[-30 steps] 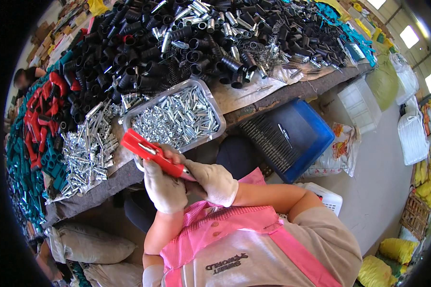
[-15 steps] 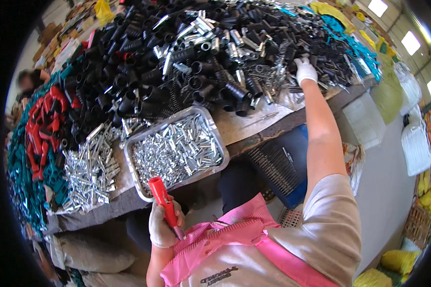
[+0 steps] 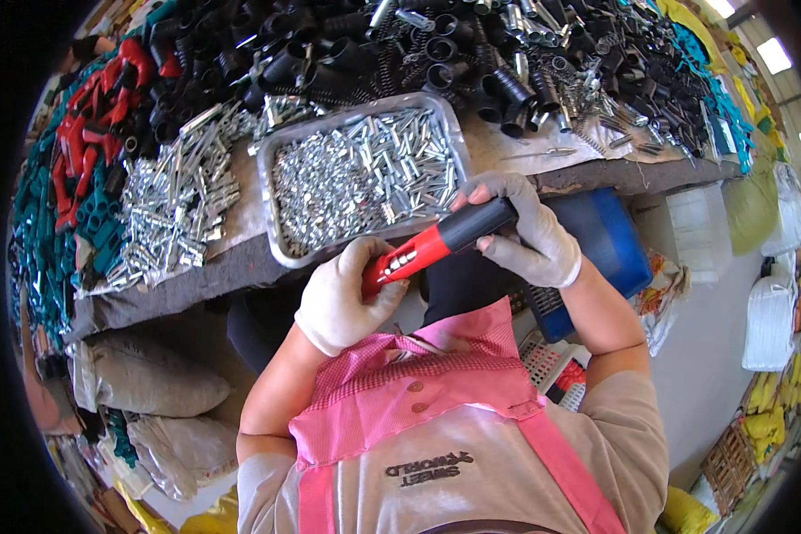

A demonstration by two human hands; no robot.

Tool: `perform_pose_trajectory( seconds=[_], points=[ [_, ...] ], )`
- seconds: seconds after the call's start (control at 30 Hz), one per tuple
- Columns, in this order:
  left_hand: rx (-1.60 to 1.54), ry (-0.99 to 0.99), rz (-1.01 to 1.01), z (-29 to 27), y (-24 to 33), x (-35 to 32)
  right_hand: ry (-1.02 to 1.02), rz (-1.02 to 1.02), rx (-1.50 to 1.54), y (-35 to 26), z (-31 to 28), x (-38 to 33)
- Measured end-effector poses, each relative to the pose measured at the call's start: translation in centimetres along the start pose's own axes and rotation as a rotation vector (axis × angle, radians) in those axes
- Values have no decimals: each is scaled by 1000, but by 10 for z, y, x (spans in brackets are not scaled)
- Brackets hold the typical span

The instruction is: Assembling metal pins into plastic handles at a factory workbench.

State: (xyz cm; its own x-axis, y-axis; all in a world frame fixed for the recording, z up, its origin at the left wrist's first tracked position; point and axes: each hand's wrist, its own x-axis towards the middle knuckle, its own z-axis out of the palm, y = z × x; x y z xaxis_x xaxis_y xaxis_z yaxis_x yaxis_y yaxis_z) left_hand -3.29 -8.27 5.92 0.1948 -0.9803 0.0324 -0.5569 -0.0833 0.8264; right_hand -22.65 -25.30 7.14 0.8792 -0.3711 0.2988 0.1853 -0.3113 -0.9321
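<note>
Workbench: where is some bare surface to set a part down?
The workbench is bare along its front edge below the loose metal pins, and in a strip right of the metal tray, before the springs. Behind, black sleeves crowd everything.

Factory assembly workshop: beyond the hands, a counter (image 3: pixel 196 276) heaped with black sleeves (image 3: pixel 347 53), springs and metal pins (image 3: pixel 173 200), a tray (image 3: pixel 280 240) of pins; sacks (image 3: pixel 151 383) stacked underneath.
</note>
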Motion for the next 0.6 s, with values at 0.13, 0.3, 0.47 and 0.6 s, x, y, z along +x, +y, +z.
perform_pose_trajectory(
  seconds=[0.13, 0.3, 0.47, 0.6],
  points=[
    [108, 21, -5, -7, 0, -17, 7, 138, 132, -4, 28, -6],
    [87, 114, 83, -8, -8, -32, -128, 86, -135, 5, 77, 2],
    [118, 164, 93, -16, -33, -47, -475, -138, -175, 19, 64, 69],
    [-378, 273, -188, -16, -41, -52, -179, -330, -1571, 48, -6, 185]
  ],
)
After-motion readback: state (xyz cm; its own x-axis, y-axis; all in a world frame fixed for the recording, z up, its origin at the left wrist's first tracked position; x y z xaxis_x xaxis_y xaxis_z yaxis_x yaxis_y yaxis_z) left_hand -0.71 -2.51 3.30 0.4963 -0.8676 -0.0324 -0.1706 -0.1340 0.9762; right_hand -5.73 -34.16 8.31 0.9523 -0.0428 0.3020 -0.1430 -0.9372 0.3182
